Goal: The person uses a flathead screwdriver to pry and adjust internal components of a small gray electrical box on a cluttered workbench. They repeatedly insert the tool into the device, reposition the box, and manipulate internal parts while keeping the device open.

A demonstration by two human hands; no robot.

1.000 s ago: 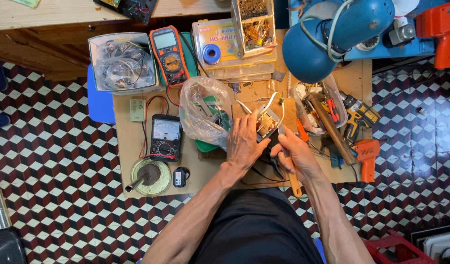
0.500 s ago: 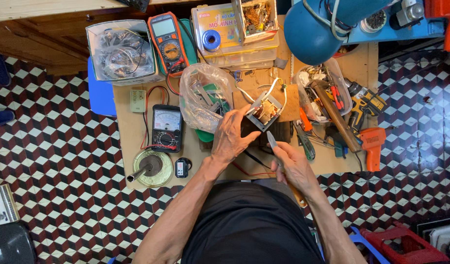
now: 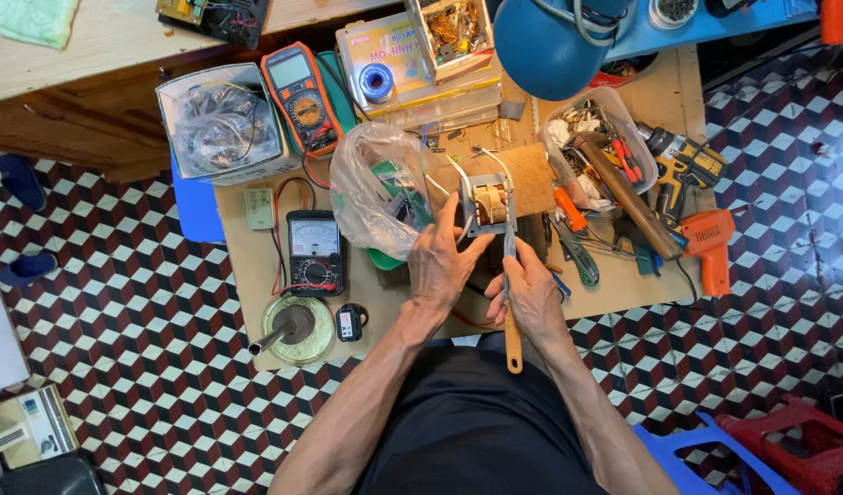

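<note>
A small transformer [image 3: 488,203] with copper windings and loose wires stands upright on a wooden block [image 3: 531,179] on the low wooden table [image 3: 257,266]. My left hand [image 3: 444,261] grips its left side. My right hand [image 3: 531,293] holds a screwdriver with an orange-yellow handle [image 3: 512,344], its blade [image 3: 509,243] pointing up at the transformer's lower right corner.
A clear plastic bag [image 3: 376,188] lies left of the transformer. An analogue meter [image 3: 314,249], an orange multimeter [image 3: 300,96], a solder tin [image 3: 296,328], a tub of tools [image 3: 605,147], a drill [image 3: 683,165] and an orange heat gun [image 3: 710,243] crowd the table. A blue lamp [image 3: 550,41] hangs over the back.
The transformer has been turned upright from a tilted position. My right hand has moved up, bringing the screwdriver blade to its lower right corner. The view has shifted a little.
</note>
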